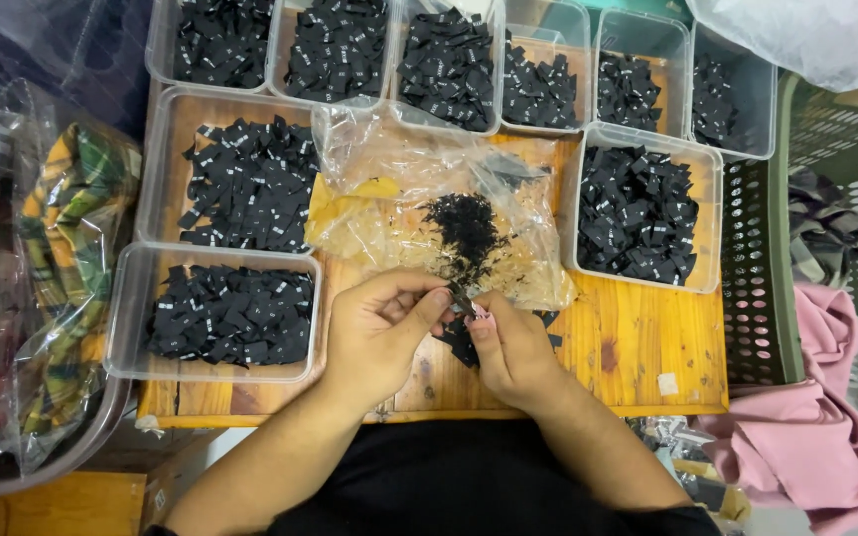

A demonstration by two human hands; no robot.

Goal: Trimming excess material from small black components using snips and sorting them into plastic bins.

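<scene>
**Sorting small black labels at a wooden table**

The wooden table (638, 367) fills the view, and clear plastic tubs ring the hands on three sides. A green perforated basket (762, 288) stands well to the right of the right hand, with pink cloth (816, 437) beside it. A bag of plaid fabric (67, 238) lies well to the left of the left hand. The tub nearest the left hand (131, 328) holds a heap of black labels, as does the larger tub (712, 189) up and right of the right hand. Just beyond the fingertips lies a crumpled clear bag (389, 189) with a small dark pile of loose labels (464, 233) on it.

The left hand (379, 333) and right hand (513, 352) meet at the fingertips, both pinched narrow on a single black label (463, 299). It sits between the two hands, just above the table. More labels (459, 342) lie under the right hand's fingers.

The step in hand looks like separating or checking one label from the loose pile. The next move probably calls for a fine grip.

The label is too small and too covered to tell its long axis or which way it points.
</scene>
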